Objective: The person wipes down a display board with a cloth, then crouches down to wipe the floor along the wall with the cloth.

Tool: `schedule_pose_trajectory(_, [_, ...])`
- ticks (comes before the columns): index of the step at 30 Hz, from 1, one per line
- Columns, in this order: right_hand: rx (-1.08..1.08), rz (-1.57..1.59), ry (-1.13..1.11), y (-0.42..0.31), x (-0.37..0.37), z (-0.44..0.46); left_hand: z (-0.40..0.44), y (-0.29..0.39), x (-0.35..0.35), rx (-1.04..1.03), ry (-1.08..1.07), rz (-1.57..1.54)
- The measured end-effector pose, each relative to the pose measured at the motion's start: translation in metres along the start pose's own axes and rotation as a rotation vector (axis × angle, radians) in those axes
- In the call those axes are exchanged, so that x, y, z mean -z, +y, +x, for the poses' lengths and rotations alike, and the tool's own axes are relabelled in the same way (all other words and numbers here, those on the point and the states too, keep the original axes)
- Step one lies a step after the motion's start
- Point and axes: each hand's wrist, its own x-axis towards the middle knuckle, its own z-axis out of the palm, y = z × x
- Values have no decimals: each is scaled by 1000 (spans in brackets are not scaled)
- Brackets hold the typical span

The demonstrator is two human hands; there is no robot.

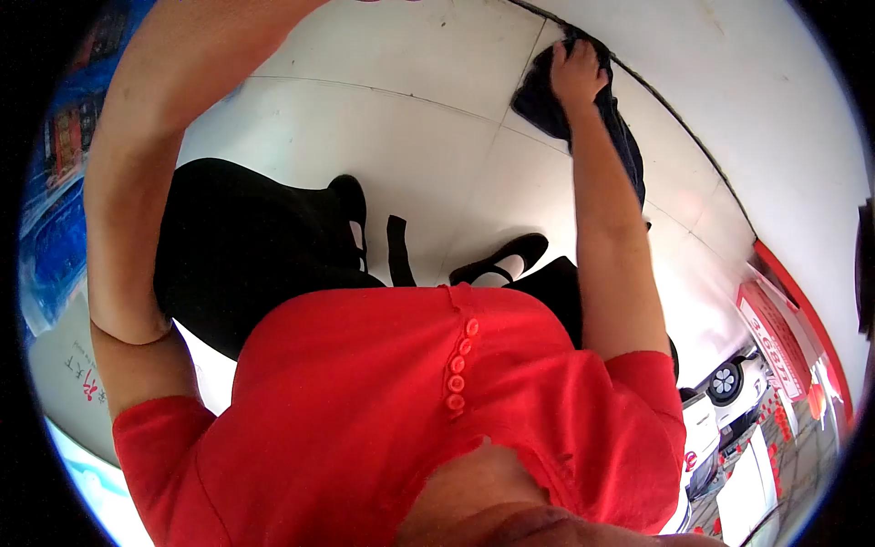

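My right hand (578, 73) reaches out along the base of the wall at the upper right. Its fingers are bent over a black cloth item (538, 102), and they seem to grip it. The dark fabric spreads to the left of the hand and trails down behind my forearm, so its full shape is hidden. My left arm (137, 201) stretches up the left side and leaves the view at the top. The left hand lies beyond the edge.
Pale floor tiles (392, 128) lie around my black shoes (515, 253). A white wall (729, 82) rises at the right. At the lower right stand a white toy car (729, 387) and a red-and-white box (773, 337). Blue plastic-wrapped goods (56, 246) line the left edge.
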Motion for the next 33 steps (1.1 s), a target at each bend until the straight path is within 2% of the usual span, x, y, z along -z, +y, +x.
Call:
schedule_pose_trajectory(2, [23, 4, -47, 3, 7, 1, -1, 7, -1, -27, -30, 3])
schedule_pose_trajectory(4, [12, 36, 94, 0, -11, -32, 2, 8, -6, 16, 7, 23])
schedule_pose_trajectory(8, [3, 75, 78, -12, -21, -91, 7, 4, -3, 49, 42, 57])
schedule_pose_trajectory(12, [20, -43, 124, 15, -15, -27, 6, 2, -6, 59, 74, 111])
schedule_pose_trajectory(14, [-18, -72, -20, 25, 2, -2, 7, -2, -4, 29, 55, 78])
schedule_pose_trajectory(15, [-20, -73, -19, 25, -1, -11, 7, -3, -4, 18, 48, 67])
schedule_pose_trajectory(18, [-44, -11, 239, 10, -26, -72, 8, 2, -1, 49, 50, 80])
schedule_pose_trajectory(20, [-131, -11, 209, -27, -31, -122, 7, 1, 0, 24, 36, 79])
schedule_pose_trajectory(22, [-118, 39, 120, -62, -27, -141, 7, 0, 0, 6, 20, 71])
schedule_pose_trajectory(24, [-53, 50, 102, -68, -25, -123, 9, 3, 0, -16, 19, 78])
schedule_pose_trajectory(26, [79, -26, 160, -43, -28, -81, 7, 6, -7, 26, 38, 98])
schedule_pose_trajectory(29, [71, 5, 95, -12, -13, -30, 7, 3, -11, 22, 45, 96])
schedule_pose_trajectory(31, [88, 52, 84, -3, -8, -25, 7, 3, -9, 16, 45, 132])
schedule_pose_trajectory(33, [24, 106, 242, -16, -25, -64, 6, 2, -6, 22, 43, 168])
